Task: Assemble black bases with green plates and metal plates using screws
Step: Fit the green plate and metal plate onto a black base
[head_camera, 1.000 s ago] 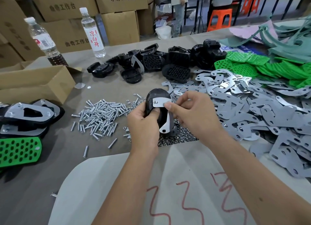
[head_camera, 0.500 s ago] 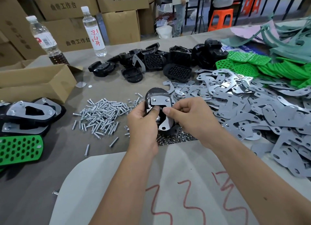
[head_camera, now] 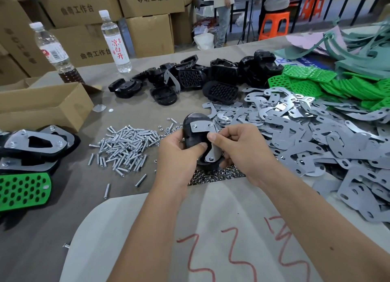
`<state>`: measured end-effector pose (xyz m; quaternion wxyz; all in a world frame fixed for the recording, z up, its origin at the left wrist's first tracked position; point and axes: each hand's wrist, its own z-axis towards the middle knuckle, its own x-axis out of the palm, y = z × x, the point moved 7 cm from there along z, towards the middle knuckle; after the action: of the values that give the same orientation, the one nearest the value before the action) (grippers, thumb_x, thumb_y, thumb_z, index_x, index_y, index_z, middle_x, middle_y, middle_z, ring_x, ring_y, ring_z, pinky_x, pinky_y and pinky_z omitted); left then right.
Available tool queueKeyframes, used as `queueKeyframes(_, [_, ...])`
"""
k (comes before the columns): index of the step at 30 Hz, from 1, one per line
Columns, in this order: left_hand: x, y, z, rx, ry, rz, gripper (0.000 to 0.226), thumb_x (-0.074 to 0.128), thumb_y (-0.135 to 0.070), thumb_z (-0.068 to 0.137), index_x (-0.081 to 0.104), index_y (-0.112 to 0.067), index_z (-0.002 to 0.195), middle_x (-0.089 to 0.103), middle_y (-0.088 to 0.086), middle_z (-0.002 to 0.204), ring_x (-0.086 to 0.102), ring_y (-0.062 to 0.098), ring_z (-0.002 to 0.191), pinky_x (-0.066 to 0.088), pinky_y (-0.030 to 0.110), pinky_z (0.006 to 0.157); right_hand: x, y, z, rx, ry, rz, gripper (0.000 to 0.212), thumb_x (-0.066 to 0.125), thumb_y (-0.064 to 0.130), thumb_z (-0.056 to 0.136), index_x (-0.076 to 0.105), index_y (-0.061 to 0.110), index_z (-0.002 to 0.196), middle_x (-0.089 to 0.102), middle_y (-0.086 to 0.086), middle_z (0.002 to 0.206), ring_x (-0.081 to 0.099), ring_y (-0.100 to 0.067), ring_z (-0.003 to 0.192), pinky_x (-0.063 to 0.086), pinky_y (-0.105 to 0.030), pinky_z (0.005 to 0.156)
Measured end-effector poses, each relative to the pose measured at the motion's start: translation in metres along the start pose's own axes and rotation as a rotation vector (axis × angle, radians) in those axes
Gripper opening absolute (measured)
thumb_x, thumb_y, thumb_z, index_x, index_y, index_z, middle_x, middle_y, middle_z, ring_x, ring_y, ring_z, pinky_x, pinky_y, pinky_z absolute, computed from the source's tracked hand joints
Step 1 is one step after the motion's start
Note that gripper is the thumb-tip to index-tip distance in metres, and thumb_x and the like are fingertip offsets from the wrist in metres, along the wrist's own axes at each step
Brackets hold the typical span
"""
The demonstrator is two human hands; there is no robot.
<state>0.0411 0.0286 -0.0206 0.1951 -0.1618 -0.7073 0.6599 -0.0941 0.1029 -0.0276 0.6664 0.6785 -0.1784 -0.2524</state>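
My left hand (head_camera: 179,155) grips a black base (head_camera: 193,134) held above the table, thumb pressed on its face. A curved metal plate (head_camera: 202,128) lies on that base, screw heads showing at its top and lower end. My right hand (head_camera: 242,148) pinches the plate's lower arm against the base. A pile of screws (head_camera: 126,146) lies to the left, nuts (head_camera: 215,174) just under my hands. Loose metal plates (head_camera: 306,138) spread to the right, black bases (head_camera: 190,81) behind, green plates (head_camera: 316,85) at the far right.
Finished assemblies (head_camera: 31,146) and a green plate (head_camera: 23,188) lie at the left edge beside an open cardboard box (head_camera: 42,106). Two bottles (head_camera: 115,43) stand at the back. A white sheet with red marks (head_camera: 211,229) covers the near table. People stand beyond.
The metal plate has settled flatter on the base, and the base has tilted slightly. My right fingers slid from the plate's top down to its lower arm. Both hands stay in place.
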Motion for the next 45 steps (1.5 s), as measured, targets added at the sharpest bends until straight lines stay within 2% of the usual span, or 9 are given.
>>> queueKeyframes(6, [-0.007,-0.005,-0.001,0.03,0.007,0.136,0.027,0.076,-0.001,0.086,0.075,-0.022,0.102,0.078,0.012,0.085,0.076,0.03,0.064,0.064,0.045,0.057,0.001,0.003,-0.002,-0.032,-0.01,0.035,0.027,0.075,0.024,0.096,0.072,0.005,0.077,0.069,-0.008,0.059,0.055,-0.011,0.041,0.055,-0.03,0.049])
queueKeyframes(10, [-0.006,-0.009,0.0,0.065,0.073,0.196,0.028,0.076,-0.002,0.088,0.073,-0.023,0.106,0.077,0.009,0.083,0.075,0.024,0.062,0.064,0.045,0.058,-0.001,0.002,-0.002,-0.021,-0.022,0.081,0.028,0.075,0.021,0.095,0.07,0.005,0.073,0.067,-0.01,0.057,0.053,-0.011,0.039,0.051,-0.025,0.047])
queueKeyframes(15, [0.0,-0.008,-0.004,0.072,0.142,0.182,0.035,0.071,0.002,0.089,0.07,-0.023,0.114,0.075,0.021,0.097,0.076,0.038,0.083,0.065,0.053,0.063,0.0,0.002,-0.003,-0.002,-0.007,0.117,0.029,0.074,0.017,0.095,0.068,0.007,0.069,0.068,-0.014,0.057,0.054,-0.013,0.04,0.049,-0.024,0.045])
queueKeyframes(20, [-0.001,-0.005,-0.005,0.025,0.119,0.071,0.035,0.071,0.004,0.09,0.073,-0.027,0.107,0.075,0.019,0.092,0.075,0.028,0.07,0.062,0.038,0.056,-0.001,0.004,-0.002,-0.011,-0.007,0.046,0.027,0.078,0.024,0.092,0.07,0.007,0.073,0.071,-0.013,0.063,0.049,-0.013,0.04,0.046,-0.027,0.045])
queueKeyframes(25, [-0.001,-0.008,-0.005,0.026,0.145,0.01,0.028,0.073,0.0,0.092,0.072,-0.02,0.111,0.079,0.013,0.092,0.077,0.038,0.077,0.064,0.051,0.06,-0.008,0.008,-0.001,-0.003,0.037,0.096,0.018,0.081,0.03,0.09,0.072,0.022,0.103,0.078,-0.001,0.095,0.07,-0.016,0.069,0.049,-0.024,0.049])
queueKeyframes(29, [0.003,-0.011,-0.004,0.031,0.16,-0.002,0.021,0.075,-0.005,0.092,0.071,-0.018,0.109,0.079,0.013,0.089,0.078,0.033,0.075,0.064,0.04,0.06,-0.006,0.015,-0.002,-0.045,0.118,0.209,0.015,0.069,0.018,0.099,0.076,0.018,0.113,0.08,-0.004,0.101,0.076,-0.013,0.079,0.053,-0.019,0.056])
queueKeyframes(33, [-0.017,-0.02,0.004,0.21,0.049,0.471,0.028,0.088,-0.026,0.08,0.071,-0.03,0.102,0.076,-0.008,0.095,0.073,0.009,0.087,0.058,0.025,0.076,-0.029,0.003,0.005,0.037,-0.175,0.237,0.007,0.068,0.015,0.1,0.067,0.014,0.107,0.078,0.003,0.087,0.068,-0.011,0.064,0.047,-0.023,0.045])
queueKeyframes(36, [-0.009,-0.02,0.001,0.314,0.321,0.886,0.037,0.091,-0.053,0.063,0.074,-0.043,0.094,0.069,-0.018,0.102,0.06,0.011,0.109,0.049,0.037,0.095,-0.045,0.0,0.009,0.035,-0.298,0.226,0.01,0.067,0.013,0.1,0.068,0.015,0.109,0.078,0.003,0.095,0.063,-0.001,0.061,0.042,-0.013,0.045])
queueKeyframes(45, [-0.002,-0.012,0.0,0.311,0.403,1.028,0.025,0.089,-0.037,0.077,0.065,-0.032,0.074,0.065,-0.012,0.086,0.055,0.005,0.091,0.047,0.032,0.08,-0.044,0.001,0.007,0.018,-0.326,0.31,0.018,0.067,0.013,0.1,0.067,0.011,0.118,0.078,-0.003,0.107,0.071,-0.011,0.084,0.042,-0.01,0.047])
